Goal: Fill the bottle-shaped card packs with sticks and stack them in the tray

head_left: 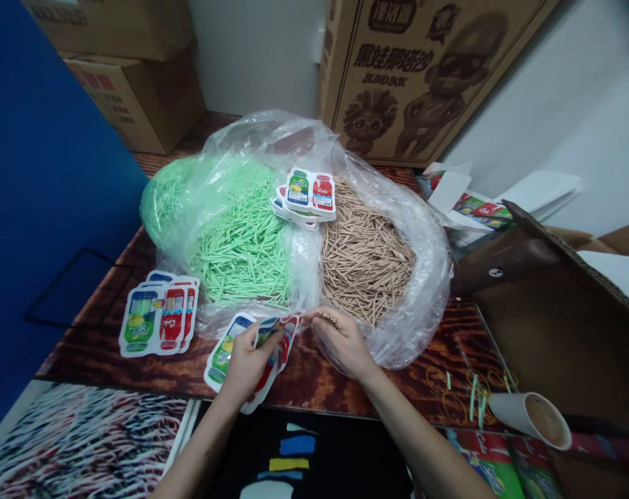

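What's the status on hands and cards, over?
Left hand holding printed card. Right hand gripping brown sticks. Card stack between green pile and brown pile, possibly in the way.

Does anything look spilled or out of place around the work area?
Yes: a few loose green sticks lie among rubber bands beside the paper cup at right, well away from the main green pile. Whether they spilled, I can't tell.

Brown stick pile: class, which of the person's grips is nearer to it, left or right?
Right. The right grip, holding loose brown sticks, is by the near edge of the brown stick pile; the left grip, holding jar-shaped printed packets, is farther off, lower left.
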A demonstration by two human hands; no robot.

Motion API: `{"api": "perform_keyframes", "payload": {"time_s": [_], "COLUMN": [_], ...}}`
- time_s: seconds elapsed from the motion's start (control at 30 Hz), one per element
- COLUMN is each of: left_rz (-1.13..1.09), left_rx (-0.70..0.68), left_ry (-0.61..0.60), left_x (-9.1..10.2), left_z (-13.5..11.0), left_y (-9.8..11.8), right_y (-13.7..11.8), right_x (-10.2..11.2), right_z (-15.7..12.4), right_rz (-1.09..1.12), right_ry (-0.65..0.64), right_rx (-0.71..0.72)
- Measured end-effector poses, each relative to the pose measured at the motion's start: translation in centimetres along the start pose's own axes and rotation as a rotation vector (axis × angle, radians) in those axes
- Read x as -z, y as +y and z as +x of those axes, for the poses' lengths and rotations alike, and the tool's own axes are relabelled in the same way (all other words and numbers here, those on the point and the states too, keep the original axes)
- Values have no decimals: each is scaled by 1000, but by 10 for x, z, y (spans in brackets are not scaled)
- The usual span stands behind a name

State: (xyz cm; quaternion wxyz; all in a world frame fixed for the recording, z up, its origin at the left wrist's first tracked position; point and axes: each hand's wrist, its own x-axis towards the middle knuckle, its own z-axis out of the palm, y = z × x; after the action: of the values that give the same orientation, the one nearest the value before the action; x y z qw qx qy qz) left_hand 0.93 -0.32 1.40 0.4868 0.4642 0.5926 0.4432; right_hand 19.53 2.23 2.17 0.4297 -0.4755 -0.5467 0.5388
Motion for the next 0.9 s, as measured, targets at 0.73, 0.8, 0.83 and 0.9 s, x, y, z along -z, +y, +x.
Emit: {"api": "perform_keyframes", "payload": {"time_s": [0.73,0.8,0.83,0.9], "left_rz": [-34,-41,-42,-30], "left_rx": [27,52,62,63], "left_ry": [-119,-115,-115,-120], "left_x": [-20,-19,-19,-18], "left_z": [-2,-2,-3,-3], "left_y": [-1,-1,-1,-2], "right_y": [-44,-43,-42,-41], "right_x": [-1,-2,-3,-6], "right_z": [43,39,36,30], "right_rz": [911,858,813,696], "right_ry": [-135,-154,-155,-132], "right_rx": [-312,-346,-358,-344]}}
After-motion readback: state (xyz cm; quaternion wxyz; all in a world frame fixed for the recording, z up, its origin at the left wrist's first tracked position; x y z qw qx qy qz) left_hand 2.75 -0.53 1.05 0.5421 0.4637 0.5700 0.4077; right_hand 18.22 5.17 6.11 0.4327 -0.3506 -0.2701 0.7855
